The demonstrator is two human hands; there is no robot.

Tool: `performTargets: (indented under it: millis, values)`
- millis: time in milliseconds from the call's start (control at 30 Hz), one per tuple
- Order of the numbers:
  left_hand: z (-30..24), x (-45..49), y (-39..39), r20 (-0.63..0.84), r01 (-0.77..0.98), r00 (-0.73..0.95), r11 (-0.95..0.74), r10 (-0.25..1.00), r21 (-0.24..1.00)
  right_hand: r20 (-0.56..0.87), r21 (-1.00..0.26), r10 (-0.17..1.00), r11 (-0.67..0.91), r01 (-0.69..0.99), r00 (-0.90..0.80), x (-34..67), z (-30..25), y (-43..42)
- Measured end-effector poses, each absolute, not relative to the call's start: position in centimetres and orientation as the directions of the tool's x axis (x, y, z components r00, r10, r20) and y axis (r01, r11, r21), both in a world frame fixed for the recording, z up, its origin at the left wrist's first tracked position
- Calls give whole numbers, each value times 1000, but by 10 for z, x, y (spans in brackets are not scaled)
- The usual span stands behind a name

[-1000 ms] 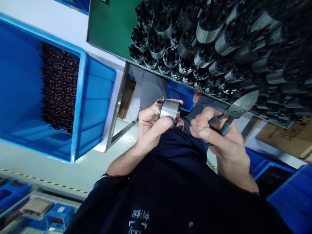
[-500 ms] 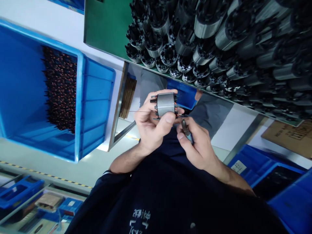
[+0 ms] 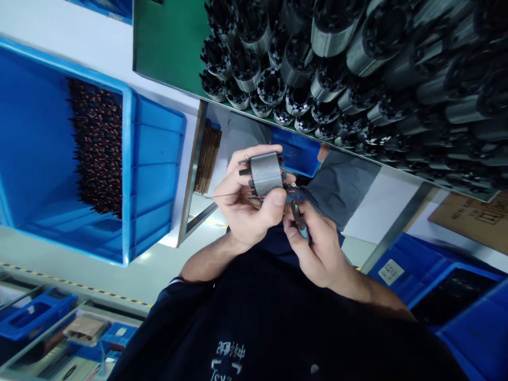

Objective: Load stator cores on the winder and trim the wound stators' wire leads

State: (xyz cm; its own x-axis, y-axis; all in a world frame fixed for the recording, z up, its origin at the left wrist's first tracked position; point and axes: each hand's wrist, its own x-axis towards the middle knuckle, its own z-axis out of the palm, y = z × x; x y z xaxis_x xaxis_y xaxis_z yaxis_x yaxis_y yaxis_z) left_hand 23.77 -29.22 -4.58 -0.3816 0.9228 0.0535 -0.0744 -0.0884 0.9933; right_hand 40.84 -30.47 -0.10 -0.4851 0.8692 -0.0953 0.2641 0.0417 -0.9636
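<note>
My left hand (image 3: 244, 209) grips a grey metal stator core (image 3: 265, 173) with black plastic ends and copper winding, thumb across its near side. A thin wire (image 3: 222, 196) sticks out from the core to the left. My right hand (image 3: 315, 246) is closed around the teal handles of a pair of side cutters (image 3: 298, 216), whose jaws point up at the lower right end of the core, touching or very close to it. Most of the cutters are hidden inside my fingers.
A green-topped table (image 3: 170, 42) above carries several stacked stator cores (image 3: 341, 63). A large blue bin (image 3: 151, 159) on the left holds wound cores (image 3: 97, 143). More blue bins (image 3: 456, 296) lie at lower right, with cardboard (image 3: 472, 217) at right. My dark shirt fills the bottom.
My right hand swung the cutters in from the right, where the jaws pointed away, to the core's lower right end. The left hand turned the core slightly and lifted it.
</note>
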Motion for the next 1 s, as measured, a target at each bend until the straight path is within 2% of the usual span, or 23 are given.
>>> performTargets:
  millis: [100, 200, 467, 533, 633, 733, 833, 900, 1000]
  values:
    - [-40, 237, -292, 202, 84, -391, -183, 898, 979, -106, -956, 875, 40, 290, -472, 406, -3, -297]
    - [-39, 235, -293, 196, 154, -362, -149, 911, 977, -100, -957, 862, 53, 285, -497, 409, -4, -293]
    - [-50, 231, -294, 217, 113, -274, -193, 937, 975, -102, -961, 863, 45, 274, -496, 417, -4, -289]
    - [-52, 233, -292, 180, 99, -279, -158, 943, 982, -118, -961, 862, 25, 275, -494, 418, -6, -287]
    - [-63, 241, -286, 38, 1, -324, -39, 945, 999, -154, -966, 850, -23, 258, -503, 418, -19, -281]
    - [-83, 249, -281, -190, -237, -387, 102, 902, 966, -229, -956, 846, -102, 275, -482, 419, -45, -274]
    - [-96, 235, -284, -379, -448, -365, 197, 850, 872, -319, -926, 859, -191, 326, -401, 425, -74, -269]
    - [-92, 202, -296, -391, -481, -345, 197, 854, 855, -377, -900, 858, -250, 356, -349, 431, -91, -269]
    - [-66, 123, -334, -296, -389, -409, 129, 863, 912, -457, -862, 838, -333, 383, -299, 443, -111, -270]
